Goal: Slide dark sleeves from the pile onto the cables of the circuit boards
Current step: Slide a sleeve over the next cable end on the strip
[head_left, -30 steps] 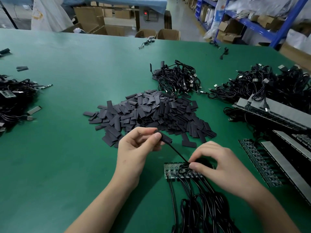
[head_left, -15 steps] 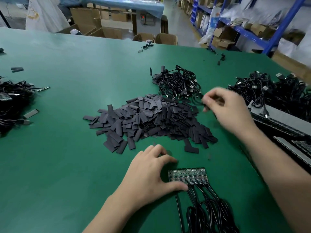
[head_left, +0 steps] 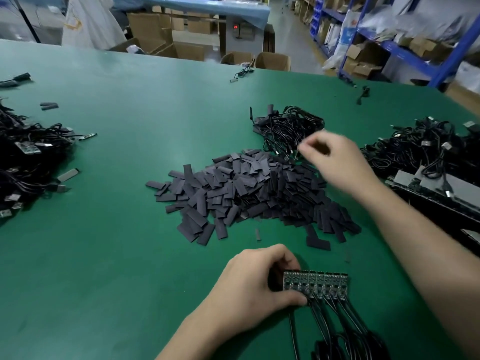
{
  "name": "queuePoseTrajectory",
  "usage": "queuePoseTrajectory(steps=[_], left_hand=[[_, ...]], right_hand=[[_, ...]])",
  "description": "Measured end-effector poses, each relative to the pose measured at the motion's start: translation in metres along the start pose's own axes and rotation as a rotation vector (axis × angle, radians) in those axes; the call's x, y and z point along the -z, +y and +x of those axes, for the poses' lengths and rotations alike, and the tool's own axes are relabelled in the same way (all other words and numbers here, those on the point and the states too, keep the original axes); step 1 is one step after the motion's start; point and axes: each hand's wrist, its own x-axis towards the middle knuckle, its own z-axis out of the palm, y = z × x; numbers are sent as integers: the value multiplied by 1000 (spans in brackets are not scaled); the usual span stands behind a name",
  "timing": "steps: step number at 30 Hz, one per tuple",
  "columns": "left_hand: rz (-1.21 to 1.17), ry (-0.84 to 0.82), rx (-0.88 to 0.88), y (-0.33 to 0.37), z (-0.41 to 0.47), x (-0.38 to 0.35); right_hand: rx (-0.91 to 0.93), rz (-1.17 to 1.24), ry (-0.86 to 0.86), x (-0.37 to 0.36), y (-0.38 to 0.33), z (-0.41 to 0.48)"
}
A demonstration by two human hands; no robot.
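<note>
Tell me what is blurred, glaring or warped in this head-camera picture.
Head view: the right hand is motion-blurred at the far edge of the sleeve pile, its grip unreadable; the left hand and the circuit board strip it holds are sharp; a pale sheen lies on the far green table; the wide lens bows the table's far edge; the blue shelving at top right is smeared.

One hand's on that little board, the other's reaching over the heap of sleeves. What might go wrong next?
The right hand, blurred with motion over the sleeve pile, could scatter sleeves with its forearm. It is close to the tangled cable bundle and might snag a loop. The left hand holds only one end of the circuit board strip, which could pivot if its cables get tugged.
</note>
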Motion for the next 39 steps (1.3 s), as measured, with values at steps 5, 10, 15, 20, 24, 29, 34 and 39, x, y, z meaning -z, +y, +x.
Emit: queuePoseTrajectory(steps=[5,10,15,20,24,29,34,39], left_hand=[[-350,11,84,-4,2,3],[-550,54,140,-1,3,-2],[-600,70,137,0,2,-1],[-669,50,92,2,3,-1],[-608,45,106,0,4,-3],[-572,15,131,-1,4,-2],[-628,-27,146,-1,3,0],[-670,-53,157,0,2,3]], right_hand=[[-55,272,-305,5,2,-117],[-28,328,-437,-2,1,-152],[-36,308,-426,-7,9,-155],[-52,271,-388,-11,21,-161],[-51,309,-360,-17,24,-165],[-65,413,-372,-21,27,-167],[-44,478,-393,-24,27,-167],[-44,537,-413,-27,29,-167]])
